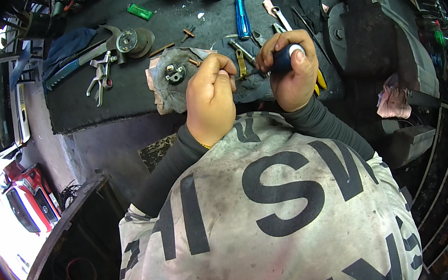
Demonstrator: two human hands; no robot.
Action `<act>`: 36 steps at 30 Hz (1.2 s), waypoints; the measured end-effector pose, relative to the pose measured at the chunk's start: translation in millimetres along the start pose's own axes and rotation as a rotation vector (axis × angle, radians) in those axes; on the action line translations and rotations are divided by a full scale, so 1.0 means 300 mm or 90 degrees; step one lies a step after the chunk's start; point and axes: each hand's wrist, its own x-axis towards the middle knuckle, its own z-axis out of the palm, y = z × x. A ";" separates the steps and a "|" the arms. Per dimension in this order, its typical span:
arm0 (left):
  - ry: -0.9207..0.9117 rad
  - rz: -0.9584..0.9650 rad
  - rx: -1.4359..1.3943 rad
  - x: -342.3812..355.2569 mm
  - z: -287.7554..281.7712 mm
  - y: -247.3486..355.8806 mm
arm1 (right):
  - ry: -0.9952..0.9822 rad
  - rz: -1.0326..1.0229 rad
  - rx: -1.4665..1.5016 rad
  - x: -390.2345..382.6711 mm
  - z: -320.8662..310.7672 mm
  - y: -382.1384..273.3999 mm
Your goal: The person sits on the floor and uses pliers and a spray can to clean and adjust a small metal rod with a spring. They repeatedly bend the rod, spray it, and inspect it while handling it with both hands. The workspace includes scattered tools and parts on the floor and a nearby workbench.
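My right hand [294, 70] is wrapped around the dark blue handle of a screwdriver [280, 61], whose thin shaft points left toward my other hand. Fingers curled and pinched, my left hand [211, 100] meets the screwdriver's tip; whatever it grips is hidden behind the fingers. A small copper-coloured piece [194, 62] shows just beyond the left knuckles, and I cannot tell whether it is held. Beside that hand, a round black part with metal terminals [175, 75] rests on a grey rag [167, 99]. Between the hands and slightly beyond them is a brass-coloured strip [241, 60].
On the dark workbench [75, 115] lie a puller [100, 79], a hammer [113, 39], a cylindrical metal part [133, 42], a green lighter [140, 12] and a long blue screwdriver [242, 19]. A spanner [281, 18] lies at right, near a bulky dark machine [367, 40].
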 end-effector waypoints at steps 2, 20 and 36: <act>0.020 0.002 0.012 0.003 0.005 0.020 | 0.001 -0.002 0.035 0.027 -0.009 -0.012; -0.015 0.052 0.098 0.002 0.014 0.019 | -0.088 0.072 -0.057 0.038 0.032 -0.004; 0.005 0.127 0.163 -0.054 0.023 0.007 | -0.114 0.056 -0.069 0.015 0.025 0.003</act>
